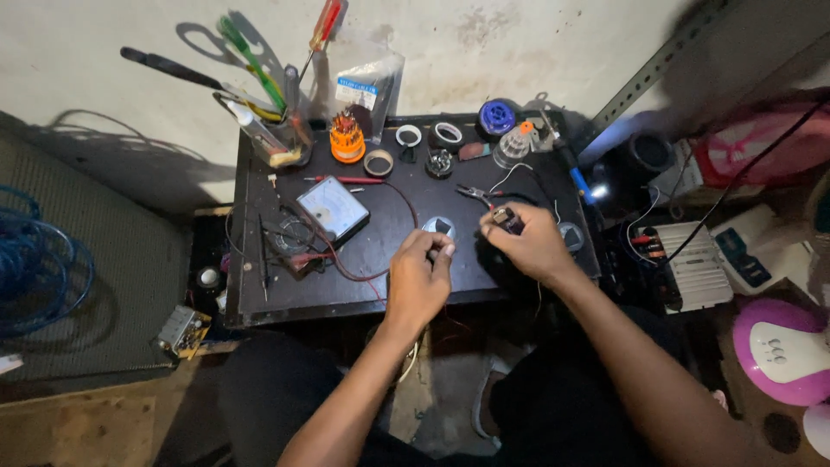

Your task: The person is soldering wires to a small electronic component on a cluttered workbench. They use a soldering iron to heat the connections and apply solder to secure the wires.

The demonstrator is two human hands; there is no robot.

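clear plastic packet with blue-and-white label [367,86] against back wall, analogue meter's white dial face [332,207] lying on dark bench

We count 2 hands, left [418,281] and right [527,244], 1 analog meter [333,207], 1 orange screwdriver-bit holder [347,138], 3 tape rolls [409,135], and 1 tool cup [277,138].

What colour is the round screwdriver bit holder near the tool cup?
The bit holder is orange, seen best in the head view, at the table's back.
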